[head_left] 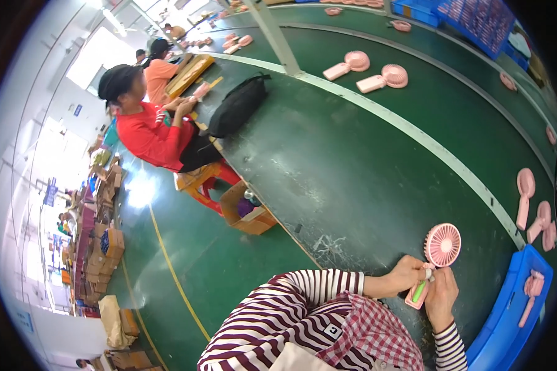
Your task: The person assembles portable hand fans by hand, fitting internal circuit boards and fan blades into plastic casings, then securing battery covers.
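Note:
A pink handheld fan point(443, 245) is held over the near right of the workbench, its round grille facing up. In its handle lies a bright green cylinder point(419, 290), which looks like a battery cell. My left hand point(407, 274) pinches at the fan's neck with closed fingers, where a small whitish bit shows. Around the handle's right side, my right hand point(442, 297) is closed. The fingertips partly cover the handle, so its details are hard to make out.
A blue bin point(513, 309) with a pink fan part point(533, 284) stands to my right. Beyond a pale rail point(414, 120), several pink fans point(356, 62) lie on the green belt. A black bag point(238, 106) rests on the bench near a seated co-worker point(148, 133). An open carton point(254, 219) is below.

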